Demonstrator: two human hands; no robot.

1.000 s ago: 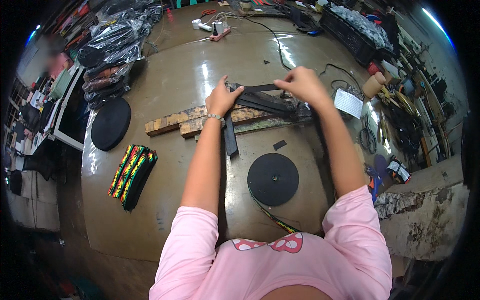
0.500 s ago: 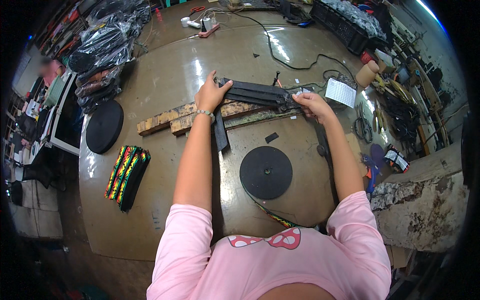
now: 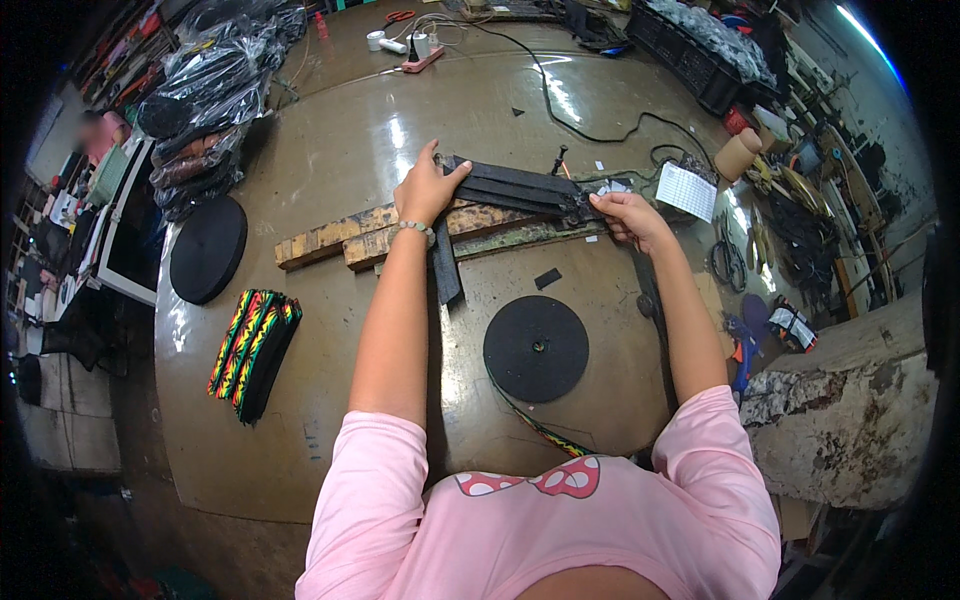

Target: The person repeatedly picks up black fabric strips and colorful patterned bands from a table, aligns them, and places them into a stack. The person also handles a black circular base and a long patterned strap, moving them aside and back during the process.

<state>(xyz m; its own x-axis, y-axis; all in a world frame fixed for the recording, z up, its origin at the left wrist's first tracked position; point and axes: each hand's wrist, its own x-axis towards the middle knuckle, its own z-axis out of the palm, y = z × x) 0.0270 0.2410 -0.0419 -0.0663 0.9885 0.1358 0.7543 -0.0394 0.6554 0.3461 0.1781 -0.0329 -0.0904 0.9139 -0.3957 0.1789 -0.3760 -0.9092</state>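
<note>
**Both hands on the black straps (image 3: 510, 185) over the wooden bars (image 3: 312, 244)**

We see the black straps lying in several lengths, side by side, over the right part of the wooden bars. The left hand (image 3: 425, 192) is at the straps' left end, above the middle of the bars. Its thumb lies on the straps and its forefinger points up, apart from the thumb; we cannot tell how its other fingers stand, as they are hidden. At the right end of the bars, the right hand (image 3: 632, 218) pinches the straps' other end between thumb and forefinger, with the remaining fingers curled in. A strap tail (image 3: 446, 275) hangs past the near side of the bars, below the left hand.

Near side of the bars, we find a small black piece (image 3: 547, 278) and a flat black roll (image 3: 536, 360) with a multicoloured strip (image 3: 555, 437) leading off it. Left of the bars sits a black disc (image 3: 208, 250), and nearer us a bundle of patterned bands (image 3: 248, 350). Right of the bars lie a white gridded sheet (image 3: 687, 190) and scissors (image 3: 728, 240).
</note>
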